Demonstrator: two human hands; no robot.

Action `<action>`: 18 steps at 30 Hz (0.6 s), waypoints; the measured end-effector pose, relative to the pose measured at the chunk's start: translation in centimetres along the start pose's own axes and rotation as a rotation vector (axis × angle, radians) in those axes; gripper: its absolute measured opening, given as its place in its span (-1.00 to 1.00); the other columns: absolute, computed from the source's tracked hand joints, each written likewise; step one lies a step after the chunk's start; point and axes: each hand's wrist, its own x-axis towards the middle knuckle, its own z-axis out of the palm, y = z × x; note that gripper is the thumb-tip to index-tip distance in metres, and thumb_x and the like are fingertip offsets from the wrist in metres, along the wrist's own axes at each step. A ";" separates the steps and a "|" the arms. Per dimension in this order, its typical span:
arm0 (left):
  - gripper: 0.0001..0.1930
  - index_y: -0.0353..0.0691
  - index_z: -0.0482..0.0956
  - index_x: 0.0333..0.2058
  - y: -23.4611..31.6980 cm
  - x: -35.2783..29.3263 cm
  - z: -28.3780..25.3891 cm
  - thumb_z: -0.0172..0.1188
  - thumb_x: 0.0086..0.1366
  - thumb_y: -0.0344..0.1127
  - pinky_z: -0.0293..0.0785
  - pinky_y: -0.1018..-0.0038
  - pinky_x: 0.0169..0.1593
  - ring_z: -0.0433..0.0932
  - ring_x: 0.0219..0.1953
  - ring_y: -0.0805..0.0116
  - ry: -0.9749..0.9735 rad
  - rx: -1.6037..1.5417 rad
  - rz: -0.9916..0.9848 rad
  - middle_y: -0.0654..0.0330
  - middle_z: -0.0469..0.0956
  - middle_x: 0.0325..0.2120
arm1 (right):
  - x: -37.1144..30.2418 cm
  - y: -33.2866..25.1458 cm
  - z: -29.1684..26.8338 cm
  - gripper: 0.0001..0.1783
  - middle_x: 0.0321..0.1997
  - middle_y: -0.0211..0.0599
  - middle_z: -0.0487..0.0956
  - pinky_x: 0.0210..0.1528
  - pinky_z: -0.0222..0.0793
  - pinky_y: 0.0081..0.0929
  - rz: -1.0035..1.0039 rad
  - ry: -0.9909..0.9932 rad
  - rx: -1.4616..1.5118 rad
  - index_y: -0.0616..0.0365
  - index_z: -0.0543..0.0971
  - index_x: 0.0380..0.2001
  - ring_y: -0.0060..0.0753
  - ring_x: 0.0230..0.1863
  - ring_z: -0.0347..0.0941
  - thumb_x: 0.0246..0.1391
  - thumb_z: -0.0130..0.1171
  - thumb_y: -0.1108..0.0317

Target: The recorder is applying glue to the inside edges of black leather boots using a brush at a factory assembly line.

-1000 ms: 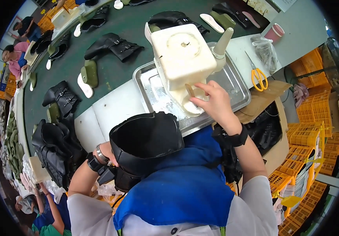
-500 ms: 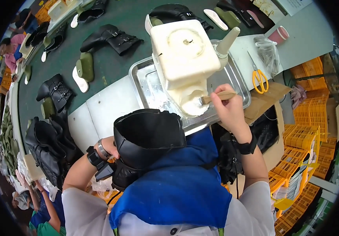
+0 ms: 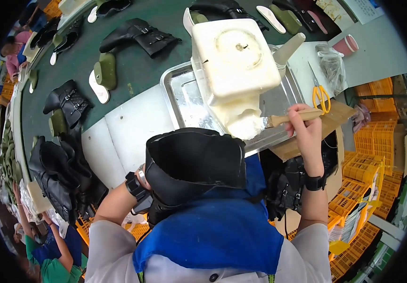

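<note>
Head view: my right hand [image 3: 306, 129] is pinching the wooden handle of a flat brush with whitish bristles [image 3: 280, 120] between thumb and fingers. Its bristles are resting at the right edge of a round mouth filled with white paste [image 3: 246, 126], which is jutting from the front of a boxy, cream-white plastic container [image 3: 239, 63]. The container is standing in a shallow, silver metal tray [image 3: 183, 92]. My left hand [image 3: 145, 176] is mostly hiding behind the left side of a black leather-look boot [image 3: 180, 187], so I cannot tell how its fingers are gripping. That boot is facing open-end up, between the tray and my blue cloth apron [image 3: 208, 236]. Orange-handled metal scissors [image 3: 316, 85] are lying right of the tray, near a crumpled clear plastic bag [image 3: 332, 70]. Leftward, an olive-green, foot-shaped form [image 3: 106, 70] is lying on a dark green work surface [image 3: 137, 73].
</note>
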 end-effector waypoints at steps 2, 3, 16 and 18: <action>-0.38 -0.35 0.37 -0.24 -0.1 0.7 0.7 0.47 -0.35 -0.35 0.25 0.54 -0.39 0.36 -0.47 0.44 -0.013 0.010 0.011 0.18 0.45 -0.42 | 0.2 -0.2 -0.2 -0.74 -0.56 -0.36 0.51 -0.56 0.24 -0.75 0.040 -0.148 0.320 0.29 0.47 -0.24 -0.68 -0.61 0.35 0.10 0.03 0.31; -0.37 -0.35 0.37 -0.23 -0.1 1.0 1.0 0.47 -0.36 -0.35 0.25 0.54 -0.38 0.36 -0.46 0.44 -0.019 0.015 0.017 0.18 0.45 -0.42 | 0.4 0.1 -0.3 -0.66 -0.48 -0.23 0.55 -0.51 0.29 -0.73 0.053 -0.263 0.439 0.29 0.45 -0.13 -0.63 -0.58 0.39 0.13 0.00 0.26; -0.23 -0.34 0.32 -0.13 -0.3 0.4 1.8 0.51 -0.39 -0.29 0.28 0.52 -0.25 0.37 -0.32 0.43 -0.038 0.084 0.083 0.16 0.44 -0.30 | -1.0 -2.6 3.7 -0.88 -0.48 -0.31 0.54 -0.43 0.30 -0.66 -0.312 -0.476 0.218 0.27 0.56 -0.40 -0.57 -0.47 0.43 -0.08 0.20 0.52; -0.21 -0.34 0.32 -0.11 -0.4 0.1 2.8 0.51 -0.39 -0.28 0.28 0.51 -0.22 0.38 -0.30 0.43 -0.034 0.097 0.096 0.16 0.44 -0.28 | -1.2 -2.2 3.9 -0.88 -0.47 -0.30 0.55 -0.42 0.31 -0.65 -0.335 -0.440 0.214 0.27 0.56 -0.39 -0.56 -0.46 0.43 -0.08 0.19 0.53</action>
